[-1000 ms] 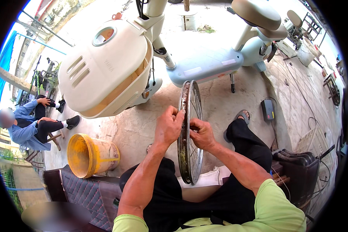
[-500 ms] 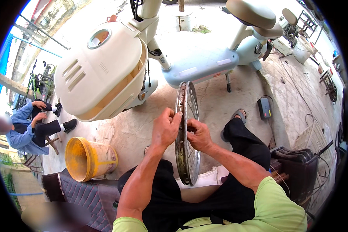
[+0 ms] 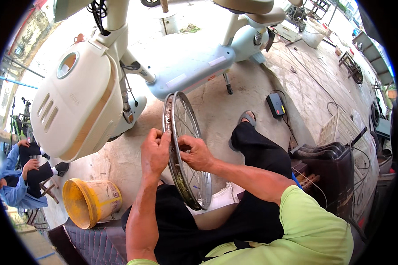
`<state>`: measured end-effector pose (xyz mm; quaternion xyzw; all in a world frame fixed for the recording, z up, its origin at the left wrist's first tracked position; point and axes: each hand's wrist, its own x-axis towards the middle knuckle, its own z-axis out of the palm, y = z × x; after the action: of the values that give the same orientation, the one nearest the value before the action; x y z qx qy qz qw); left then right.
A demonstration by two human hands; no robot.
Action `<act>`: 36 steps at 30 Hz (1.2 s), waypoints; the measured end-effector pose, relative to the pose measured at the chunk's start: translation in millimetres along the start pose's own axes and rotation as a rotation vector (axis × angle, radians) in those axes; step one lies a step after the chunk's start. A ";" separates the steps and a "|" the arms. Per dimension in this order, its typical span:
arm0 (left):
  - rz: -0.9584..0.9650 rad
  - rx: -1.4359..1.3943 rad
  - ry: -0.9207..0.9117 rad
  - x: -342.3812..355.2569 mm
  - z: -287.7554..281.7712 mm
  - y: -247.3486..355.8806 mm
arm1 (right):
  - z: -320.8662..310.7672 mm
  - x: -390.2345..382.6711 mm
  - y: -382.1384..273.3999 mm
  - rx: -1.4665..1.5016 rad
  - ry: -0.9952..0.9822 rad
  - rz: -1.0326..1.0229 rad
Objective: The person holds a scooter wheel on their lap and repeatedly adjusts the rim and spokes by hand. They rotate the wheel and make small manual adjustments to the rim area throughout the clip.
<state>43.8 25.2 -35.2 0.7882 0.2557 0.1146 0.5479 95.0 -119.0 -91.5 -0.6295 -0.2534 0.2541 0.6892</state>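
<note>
A bare spoked wheel (image 3: pixel 176 171), without a tyre, stands on edge between my knees, its metal rim worn and stained. On the rim's outer face, the thumb and fingers of my left hand (image 3: pixel 154 153) are pinched together. My right hand (image 3: pixel 196 153) is closed from the other side, its fingertips at the inner edge of the rim beside the spokes. Whether a small part sits between the fingertips is hidden. The wheel's lower edge rests near a white cloth (image 3: pixel 223 197) between my legs.
Ahead stands a pale blue and cream scooter (image 3: pixel 192 66) with a large front basket cover (image 3: pixel 70 106). A yellow-stained bucket (image 3: pixel 93 201) lies tilted at left, near a seated person (image 3: pixel 20 176). On the right are a black charger box (image 3: pixel 276 105) and a dark padded seat (image 3: pixel 325 172).
My view has swung to the right, so the scooter, wheel and hands sit farther left in the picture. Both hands keep nearly the same hold at the rim.
</note>
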 end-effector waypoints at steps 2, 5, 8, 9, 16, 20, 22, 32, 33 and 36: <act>0.011 0.018 -0.003 -1.3 -0.7 3.8 | 0.7 -1.7 -1.9 0.013 -0.003 -0.047; -0.010 0.018 -0.038 0.8 -2.0 2.2 | -1.1 -1.0 1.2 -0.119 0.008 -0.165; -0.019 0.016 -0.031 0.4 -2.4 5.1 | -0.9 -0.8 -0.9 -0.138 0.000 -0.169; -0.029 0.009 -0.032 0.1 -2.0 7.4 | -0.3 -0.6 -2.5 -0.137 0.004 -0.170; 0.088 0.077 -0.001 0.2 1.2 6.8 | -2.4 -1.8 0.9 -0.094 0.030 -0.114; 0.036 0.050 -0.003 -1.8 1.0 12.6 | -2.7 -1.5 2.0 -0.186 0.014 -0.255; 0.040 0.032 0.005 -0.5 3.0 8.0 | -4.2 -0.8 5.6 -0.233 0.027 -0.319; 0.057 0.075 0.069 -1.8 11.3 15.6 | -6.3 -3.2 -4.1 -0.046 0.040 -0.176; 0.070 0.075 0.074 -0.6 10.5 13.7 | -7.1 -3.5 -4.9 -0.058 0.036 -0.188; 0.075 0.076 0.068 0.4 12.0 14.3 | -9.2 -3.4 -0.1 -0.120 0.035 -0.223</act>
<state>53.7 11.8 -26.5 0.8132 0.2488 0.1519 0.5038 98.7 -128.1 -92.3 -0.6419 -0.3246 0.1492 0.6785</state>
